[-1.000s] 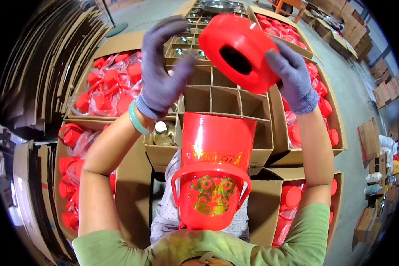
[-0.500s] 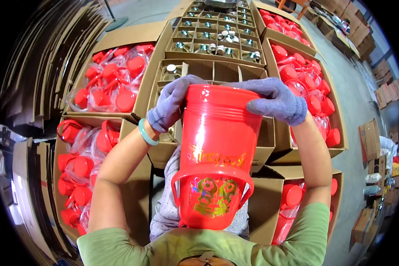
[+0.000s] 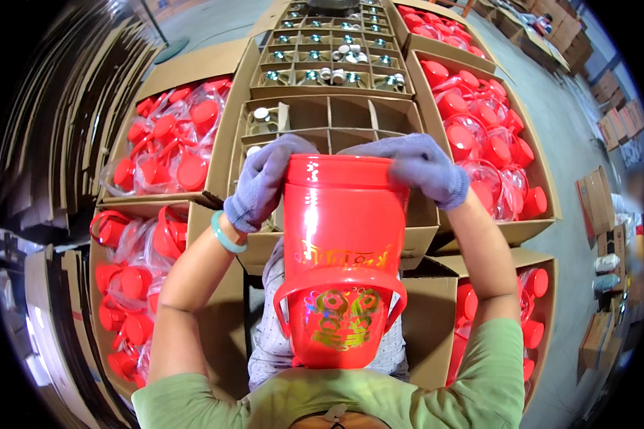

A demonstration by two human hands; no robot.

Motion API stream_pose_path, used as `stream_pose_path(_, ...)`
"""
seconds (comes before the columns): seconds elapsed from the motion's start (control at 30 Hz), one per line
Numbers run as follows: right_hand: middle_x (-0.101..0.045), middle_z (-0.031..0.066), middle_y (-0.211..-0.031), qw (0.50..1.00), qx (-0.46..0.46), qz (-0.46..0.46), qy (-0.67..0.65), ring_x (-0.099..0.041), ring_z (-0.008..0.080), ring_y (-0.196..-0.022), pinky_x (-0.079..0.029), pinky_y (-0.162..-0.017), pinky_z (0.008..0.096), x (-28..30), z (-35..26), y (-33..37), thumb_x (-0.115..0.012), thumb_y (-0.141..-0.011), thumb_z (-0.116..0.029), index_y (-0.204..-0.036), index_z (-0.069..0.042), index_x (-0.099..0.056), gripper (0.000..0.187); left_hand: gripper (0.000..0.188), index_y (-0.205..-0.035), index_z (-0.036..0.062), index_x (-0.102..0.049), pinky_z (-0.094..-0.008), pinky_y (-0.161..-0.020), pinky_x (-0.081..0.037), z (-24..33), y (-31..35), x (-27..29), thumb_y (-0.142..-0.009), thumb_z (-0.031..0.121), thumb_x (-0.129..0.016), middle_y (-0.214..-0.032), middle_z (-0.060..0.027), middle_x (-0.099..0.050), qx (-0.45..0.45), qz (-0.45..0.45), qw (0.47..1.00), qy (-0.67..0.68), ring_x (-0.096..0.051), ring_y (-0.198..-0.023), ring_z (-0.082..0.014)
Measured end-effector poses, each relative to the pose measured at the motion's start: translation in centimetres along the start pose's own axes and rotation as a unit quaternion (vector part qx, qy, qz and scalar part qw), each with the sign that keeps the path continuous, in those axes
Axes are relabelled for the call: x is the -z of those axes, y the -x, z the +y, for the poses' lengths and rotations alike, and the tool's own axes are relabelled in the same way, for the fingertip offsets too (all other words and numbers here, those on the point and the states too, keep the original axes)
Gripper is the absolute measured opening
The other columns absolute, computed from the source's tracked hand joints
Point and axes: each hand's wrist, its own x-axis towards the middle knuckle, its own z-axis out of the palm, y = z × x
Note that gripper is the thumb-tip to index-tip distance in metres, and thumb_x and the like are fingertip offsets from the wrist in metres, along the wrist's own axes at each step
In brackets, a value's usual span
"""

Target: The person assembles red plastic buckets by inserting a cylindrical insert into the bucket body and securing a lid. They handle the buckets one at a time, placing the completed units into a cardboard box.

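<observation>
A shiny red plastic bucket with gold decoration leans against my front, its wide rim turned away from me. A red handle hangs across its lower part. My left hand, in a grey-purple knit glove, grips the left side of the rim. At the right side of the rim, my right hand, gloved alike, has its fingers curled over the edge; they are slightly blurred. The bucket's inside is hidden.
Beyond the bucket stands a divided carton with a few white-capped bottles. A further carton holds rows of bottles. Cartons of red buckets in clear plastic flank me both sides. Flattened cardboard is stacked at left.
Both hands and the bucket's rim have shifted left and slightly toward me. The right hand's fingers and thumb have curled in at the rim. Fewer ridges show below the rim.
</observation>
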Motion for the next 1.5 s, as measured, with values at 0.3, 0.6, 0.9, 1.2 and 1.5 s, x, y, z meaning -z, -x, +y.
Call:
stream_pose_path(0.3,-0.061,0.0171,-0.129,0.966,-0.094,0.163,-0.176,-0.056,0.0231,-0.122,-0.038,-0.109,0.036,-2.2,2.2,0.6,-0.024,-0.099,-0.066,-0.13,0.005,-0.057,0.085,0.029,-0.102,-0.0034,-0.066,-0.0334,-0.087,-0.05,2.9,-0.5,-2.2,-0.101,0.018,-0.046,-0.099,-0.0145,-0.069,0.075,0.036,0.997,0.004,-0.064,-0.095,-0.0213)
stream_pose_path(0.6,-0.06,0.0152,-0.13,0.954,-0.136,0.143,-0.225,-0.051,0.0203,-0.128,-0.035,-0.111,0.0331,-1.0,4.8,0.7,-0.014,-0.1,-0.065,-0.132,0.006,-0.054,0.087,0.053,-0.133,-0.0046,-0.051,-0.0374,-0.109,-0.04,0.0,-2.0,-1.6,-0.103,0.038,-0.038,-0.133,-0.0166,-0.058,0.043,0.043,0.978,0.197,-0.056,-0.121,-0.0231)
stream_pose_path(0.9,-0.061,0.0159,-0.13,0.984,-0.025,0.174,-0.024,-0.055,0.0231,-0.124,-0.037,-0.11,0.0349,-3.1,0.9,0.5,-0.023,-0.104,-0.05,-0.129,0.006,-0.057,0.07,0.049,-0.132,-0.0087,-0.05,-0.0368,-0.11,-0.04,1.4,-1.2,-0.4,-0.1,0.028,-0.045,-0.133,-0.0191,-0.057,0.15,-0.015,0.958,0.245,-0.054,-0.124,-0.0278)
stream_pose_path(1.2,-0.061,0.017,-0.129,0.983,-0.019,0.17,-0.063,-0.048,0.0251,-0.132,-0.032,-0.114,0.0365,-2.9,0.6,0.9,-0.023,-0.104,-0.045,-0.13,0.008,-0.056,0.067,0.057,-0.14,-0.006,-0.042,-0.0384,-0.117,-0.03,-1.4,-1.0,-0.8,-0.105,0.037,-0.029,-0.146,-0.0174,-0.046,0.173,-0.023,0.951,0.254,-0.044,-0.136,-0.0256)
stream_pose_path(1.5,-0.068,0.0117,-0.118,0.986,-0.118,0.099,-0.069,-0.061,0.0176,-0.111,-0.045,-0.099,0.0293,-2.1,0.2,0.4,-0.033,-0.105,-0.037,-0.124,-0.001,-0.064,0.051,0.055,-0.137,-0.0025,-0.047,-0.037,-0.109,-0.038,-1.2,-1.4,-0.7,-0.105,0.04,-0.033,-0.135,-0.017,-0.053,0.132,-0.022,0.946,0.295,-0.052,-0.124,-0.024)
